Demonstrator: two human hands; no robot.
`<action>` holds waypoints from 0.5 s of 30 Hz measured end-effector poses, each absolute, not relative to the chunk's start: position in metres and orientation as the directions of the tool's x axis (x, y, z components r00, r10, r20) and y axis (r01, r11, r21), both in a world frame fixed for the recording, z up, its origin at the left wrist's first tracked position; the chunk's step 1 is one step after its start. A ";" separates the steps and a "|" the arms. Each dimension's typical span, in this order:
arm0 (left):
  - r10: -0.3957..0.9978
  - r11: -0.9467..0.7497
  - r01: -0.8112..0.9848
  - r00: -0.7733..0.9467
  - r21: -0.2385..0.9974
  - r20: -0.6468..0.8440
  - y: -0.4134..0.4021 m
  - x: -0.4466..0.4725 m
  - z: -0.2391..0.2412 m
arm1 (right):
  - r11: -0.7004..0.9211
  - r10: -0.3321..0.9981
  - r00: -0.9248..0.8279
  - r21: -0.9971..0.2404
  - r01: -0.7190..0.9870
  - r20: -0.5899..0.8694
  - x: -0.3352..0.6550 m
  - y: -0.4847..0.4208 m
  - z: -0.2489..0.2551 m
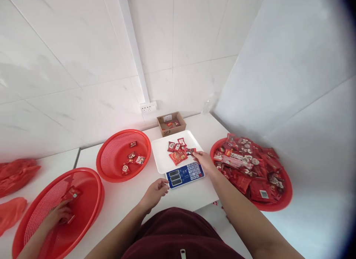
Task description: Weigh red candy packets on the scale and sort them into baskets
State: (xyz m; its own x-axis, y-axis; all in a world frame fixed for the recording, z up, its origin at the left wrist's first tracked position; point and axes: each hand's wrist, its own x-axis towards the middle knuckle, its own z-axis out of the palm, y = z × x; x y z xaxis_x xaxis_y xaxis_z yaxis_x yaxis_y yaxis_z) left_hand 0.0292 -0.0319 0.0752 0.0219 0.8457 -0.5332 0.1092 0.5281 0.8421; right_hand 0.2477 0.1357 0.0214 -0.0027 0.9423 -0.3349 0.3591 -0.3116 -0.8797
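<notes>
A white electronic scale (164, 157) with a blue keypad sits on the white table in front of me. Several red wrapped sweets (177, 151) lie on its tray. My right hand (204, 160) reaches over the scale's right edge and pinches a small dark-and-red sweet (190, 151) at the tray. My left hand (155, 193) rests on the table just left of the keypad, fingers loosely curled, holding nothing.
A red basket (280, 201) heaped with red packets stands at right. A red mesh basket (111, 155) with a few sweets is left of the scale. Another person's hand (57, 214) holds packets in a larger red basket (91, 188). A small cardboard box (170, 130) sits behind.
</notes>
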 end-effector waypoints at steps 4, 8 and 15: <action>0.838 0.543 0.107 -0.006 0.833 -0.545 -0.037 0.021 0.068 | -0.277 0.947 -0.042 -0.875 0.397 -0.319 0.237 0.141 0.019; 0.838 0.543 0.101 -0.007 0.834 -0.545 -0.039 0.018 0.065 | -0.230 0.968 0.019 -0.851 0.473 -0.251 0.257 0.139 0.019; 0.829 0.556 0.116 -0.002 0.823 -0.559 -0.035 0.018 0.066 | -0.109 0.992 0.123 -0.696 0.710 -0.031 0.322 0.116 0.004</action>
State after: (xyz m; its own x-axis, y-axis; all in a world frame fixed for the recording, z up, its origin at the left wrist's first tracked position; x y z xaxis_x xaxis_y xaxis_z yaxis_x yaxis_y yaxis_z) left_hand 0.0183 -0.0352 0.0661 -0.0018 0.8290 -0.5592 0.1163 0.5556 0.8233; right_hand 0.3218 0.1164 0.0042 0.1229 0.9920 -0.0305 0.7101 -0.1094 -0.6955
